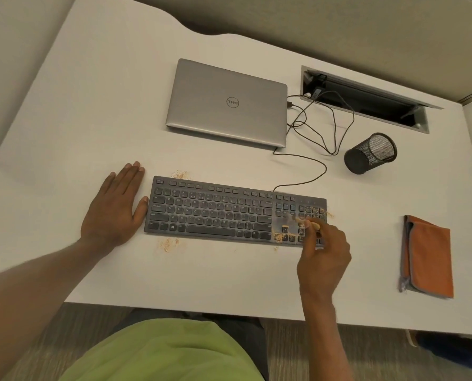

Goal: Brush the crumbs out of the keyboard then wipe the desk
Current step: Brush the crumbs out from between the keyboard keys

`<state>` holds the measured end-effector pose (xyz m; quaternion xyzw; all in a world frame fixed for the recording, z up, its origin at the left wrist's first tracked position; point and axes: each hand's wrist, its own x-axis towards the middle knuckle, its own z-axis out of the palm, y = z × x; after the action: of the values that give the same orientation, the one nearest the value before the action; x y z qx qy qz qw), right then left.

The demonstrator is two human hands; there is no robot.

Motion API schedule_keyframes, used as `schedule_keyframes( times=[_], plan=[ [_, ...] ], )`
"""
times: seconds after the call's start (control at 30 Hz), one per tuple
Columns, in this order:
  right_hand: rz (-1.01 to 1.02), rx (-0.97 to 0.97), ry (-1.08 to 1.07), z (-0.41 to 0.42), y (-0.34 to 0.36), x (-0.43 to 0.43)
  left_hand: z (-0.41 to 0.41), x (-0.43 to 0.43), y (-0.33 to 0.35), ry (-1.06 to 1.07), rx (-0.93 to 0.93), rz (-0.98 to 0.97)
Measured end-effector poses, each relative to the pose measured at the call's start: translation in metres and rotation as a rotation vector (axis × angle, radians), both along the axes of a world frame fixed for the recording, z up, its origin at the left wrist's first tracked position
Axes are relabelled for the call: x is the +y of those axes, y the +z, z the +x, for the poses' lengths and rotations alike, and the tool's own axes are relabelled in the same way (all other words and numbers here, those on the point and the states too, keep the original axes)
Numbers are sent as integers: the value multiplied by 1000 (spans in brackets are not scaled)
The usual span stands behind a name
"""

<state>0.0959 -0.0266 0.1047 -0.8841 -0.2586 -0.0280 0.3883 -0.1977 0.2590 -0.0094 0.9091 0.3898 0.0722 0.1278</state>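
The keyboard [215, 213] lay on the white table [92, 105] near its front edge. The left hand [116, 207] rested flat and relaxed against the keyboard's left end. The right hand [322, 251] pinched a small brush [310, 224], its blurred bristles over the number-pad keys among orange crumbs [280, 237]. A black mesh cup [366, 155] lay tipped on its side, showing only mesh inside. An open recess [366, 100] in the table held cables. A folded orange cloth [429, 257] lay at the right.
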Motion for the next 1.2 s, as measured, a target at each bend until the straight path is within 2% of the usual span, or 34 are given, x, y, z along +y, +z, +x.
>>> schedule_keyframes(
  times=[0.1, 0.2, 0.33, 0.57, 0.83, 1.07, 1.2],
  plan=[
    [88, 99, 169, 1, 3, 5, 0, 0, 0, -1, -2, 2],
    [50, 125, 346, 3, 4, 11, 0, 0, 1, 0, 3, -3],
    [-81, 36, 434, 22, -1, -3, 0, 0, 0, 5, -1, -5],
    [-207, -94, 257, 48, 5, -39, 1, -1, 0, 3, -11, -1],
    [81, 130, 103, 37, 2, -19, 0, 0, 1, 3, -2, -3],
    [8, 188, 46, 22, -1, -29, -1, 0, -1, 6, 1, -2],
    [66, 144, 24, 20, 14, -24, 0, 0, -1, 5, -4, -3]
  ],
)
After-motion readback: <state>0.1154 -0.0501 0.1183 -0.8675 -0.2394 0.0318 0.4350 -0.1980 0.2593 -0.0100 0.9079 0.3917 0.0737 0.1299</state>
